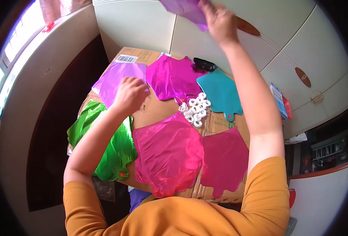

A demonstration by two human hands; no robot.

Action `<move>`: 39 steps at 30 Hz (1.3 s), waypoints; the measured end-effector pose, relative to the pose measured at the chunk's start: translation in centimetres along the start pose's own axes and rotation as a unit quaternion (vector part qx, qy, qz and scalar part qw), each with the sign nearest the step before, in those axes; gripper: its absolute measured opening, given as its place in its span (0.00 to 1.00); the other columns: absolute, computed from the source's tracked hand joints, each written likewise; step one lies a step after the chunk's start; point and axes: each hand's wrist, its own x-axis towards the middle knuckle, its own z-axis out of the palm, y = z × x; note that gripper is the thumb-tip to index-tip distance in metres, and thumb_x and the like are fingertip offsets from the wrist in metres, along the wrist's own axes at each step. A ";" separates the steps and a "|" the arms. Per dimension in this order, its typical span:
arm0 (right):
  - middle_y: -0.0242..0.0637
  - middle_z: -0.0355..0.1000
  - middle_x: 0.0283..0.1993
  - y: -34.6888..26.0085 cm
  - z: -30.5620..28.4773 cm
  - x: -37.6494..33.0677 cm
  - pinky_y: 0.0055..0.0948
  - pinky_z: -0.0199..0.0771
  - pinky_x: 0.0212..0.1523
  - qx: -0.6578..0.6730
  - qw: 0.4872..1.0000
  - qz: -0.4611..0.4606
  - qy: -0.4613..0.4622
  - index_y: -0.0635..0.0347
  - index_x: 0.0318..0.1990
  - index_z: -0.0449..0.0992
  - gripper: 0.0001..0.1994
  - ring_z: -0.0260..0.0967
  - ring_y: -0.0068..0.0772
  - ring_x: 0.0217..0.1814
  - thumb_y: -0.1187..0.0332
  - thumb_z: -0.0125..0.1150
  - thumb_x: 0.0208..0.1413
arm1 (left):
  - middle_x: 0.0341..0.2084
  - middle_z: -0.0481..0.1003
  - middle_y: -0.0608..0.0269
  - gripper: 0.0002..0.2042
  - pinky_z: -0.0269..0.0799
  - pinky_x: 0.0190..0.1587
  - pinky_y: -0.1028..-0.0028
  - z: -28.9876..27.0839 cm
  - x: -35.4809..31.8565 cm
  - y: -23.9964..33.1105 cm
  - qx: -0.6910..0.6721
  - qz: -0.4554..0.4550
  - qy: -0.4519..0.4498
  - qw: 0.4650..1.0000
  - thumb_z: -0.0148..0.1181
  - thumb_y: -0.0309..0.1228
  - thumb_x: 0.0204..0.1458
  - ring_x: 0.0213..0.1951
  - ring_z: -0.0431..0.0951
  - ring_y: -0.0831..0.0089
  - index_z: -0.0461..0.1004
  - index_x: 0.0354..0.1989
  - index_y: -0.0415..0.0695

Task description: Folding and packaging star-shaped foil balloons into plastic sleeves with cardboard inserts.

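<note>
My right hand [220, 24] is raised high at the far right, fingers pinched on a purple foil balloon [185, 11] that is flat and runs out of the picture. My left hand [131, 94] is curled closed over the near right edge of a flat lilac foil balloon [119, 75]; what its fingers hold, if anything, is hidden. Around it on a cardboard box lie more flat foil balloons: a green one [119, 145] under my left forearm, a magenta one [168, 76], a teal one [220, 91], a large pink one [168, 151] and a dark pink one [226, 159].
Several small white ribbon rolls [197, 110] sit heaped mid-box. A black object [204, 64] lies at the far edge of the cardboard box [144, 126]. Pale cabinet doors [268, 59] stand close behind, and a wall with a window [18, 43] is at left.
</note>
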 end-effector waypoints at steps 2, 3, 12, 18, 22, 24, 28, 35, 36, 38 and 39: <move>0.40 0.78 0.36 2.4 1.2 -3.9 0.32 0.71 0.41 0.019 0.980 -0.185 -0.071 0.58 0.41 0.81 0.09 0.73 0.35 0.39 0.65 0.59 0.59 | 0.32 0.75 0.65 0.07 0.65 0.45 0.65 3.2 2.3 0.4 -0.076 0.064 -0.077 0.992 0.61 0.33 0.46 0.41 0.73 0.64 0.79 0.34 0.49; 0.41 0.77 0.35 3.6 2.0 -6.2 0.34 0.71 0.39 0.027 0.978 -0.154 -0.136 0.56 0.40 0.81 0.09 0.73 0.40 0.38 0.63 0.60 0.58 | 0.33 0.75 0.63 0.08 0.66 0.45 0.65 4.9 3.0 0.7 -0.090 0.070 -0.084 0.990 0.61 0.33 0.45 0.41 0.73 0.63 0.79 0.35 0.49; 0.29 0.70 0.21 8.5 4.5 -20.6 0.24 0.66 0.30 0.175 0.872 0.284 -0.358 0.61 0.42 0.79 0.14 0.60 0.17 0.25 0.58 0.58 0.61 | 0.38 0.75 0.55 0.15 0.74 0.45 0.63 7.6 4.6 3.8 -0.243 0.153 -0.143 0.947 0.60 0.27 0.42 0.41 0.76 0.56 0.78 0.42 0.41; 0.28 0.69 0.20 7.6 4.2 -20.2 0.24 0.65 0.28 0.173 0.887 0.216 -0.369 0.61 0.43 0.79 0.15 0.60 0.17 0.23 0.58 0.58 0.61 | 0.34 0.76 0.58 0.09 0.74 0.42 0.65 8.9 4.1 3.1 -0.156 0.190 -0.104 0.964 0.60 0.25 0.45 0.38 0.76 0.60 0.79 0.36 0.42; 0.26 0.71 0.21 8.4 4.1 -20.7 0.26 0.66 0.29 0.212 0.859 0.263 -0.385 0.60 0.43 0.79 0.13 0.62 0.18 0.24 0.61 0.59 0.60 | 0.25 0.76 0.59 0.07 0.74 0.35 0.66 9.0 5.1 3.2 -0.261 0.025 -0.109 0.959 0.67 0.32 0.42 0.30 0.77 0.63 0.80 0.28 0.43; 0.26 0.73 0.23 8.9 3.9 -20.8 0.26 0.68 0.31 0.232 0.832 0.303 -0.403 0.59 0.44 0.80 0.12 0.64 0.18 0.26 0.63 0.60 0.59 | 0.21 0.74 0.59 0.08 0.73 0.33 0.67 8.8 5.9 3.2 -0.276 -0.087 -0.168 0.942 0.70 0.32 0.41 0.28 0.77 0.64 0.80 0.26 0.42; 0.27 0.76 0.31 8.3 3.3 -20.6 0.23 0.70 0.36 0.261 0.814 0.303 -0.420 0.60 0.46 0.79 0.14 0.66 0.15 0.31 0.62 0.63 0.57 | 0.23 0.79 0.64 0.08 0.71 0.27 0.76 9.6 7.3 2.2 -0.418 -0.278 -0.255 0.826 0.70 0.30 0.44 0.24 0.76 0.80 0.80 0.27 0.39; 0.39 0.78 0.33 5.7 3.1 -19.2 0.27 0.73 0.39 0.138 0.862 0.267 -0.409 0.66 0.41 0.80 0.24 0.72 0.24 0.34 0.51 0.69 0.48 | 0.31 0.80 0.60 0.10 0.75 0.37 0.76 10.3 8.9 1.3 -0.422 -0.248 -0.208 0.847 0.65 0.21 0.42 0.33 0.78 0.77 0.78 0.35 0.37; 0.39 0.78 0.33 5.9 3.2 -19.1 0.27 0.73 0.39 0.132 0.849 0.298 -0.416 0.66 0.40 0.80 0.24 0.73 0.25 0.34 0.50 0.68 0.48 | 0.31 0.80 0.60 0.11 0.75 0.37 0.76 9.8 9.0 2.3 -0.395 -0.231 -0.193 0.868 0.65 0.21 0.41 0.33 0.78 0.76 0.78 0.36 0.37; 0.41 0.78 0.32 6.3 3.5 -18.8 0.29 0.73 0.38 0.121 0.820 0.357 -0.430 0.65 0.38 0.80 0.25 0.73 0.27 0.34 0.48 0.67 0.49 | 0.31 0.80 0.58 0.12 0.75 0.38 0.73 9.7 8.8 3.0 -0.360 -0.214 -0.154 0.895 0.66 0.22 0.40 0.34 0.79 0.73 0.77 0.36 0.37; 0.42 0.78 0.31 6.2 3.3 -18.7 0.32 0.73 0.38 0.129 0.826 0.360 -0.415 0.62 0.36 0.80 0.21 0.75 0.31 0.33 0.50 0.68 0.48 | 0.30 0.80 0.56 0.12 0.76 0.38 0.72 9.8 8.7 3.2 -0.352 -0.214 -0.129 0.902 0.66 0.23 0.39 0.34 0.80 0.70 0.76 0.36 0.37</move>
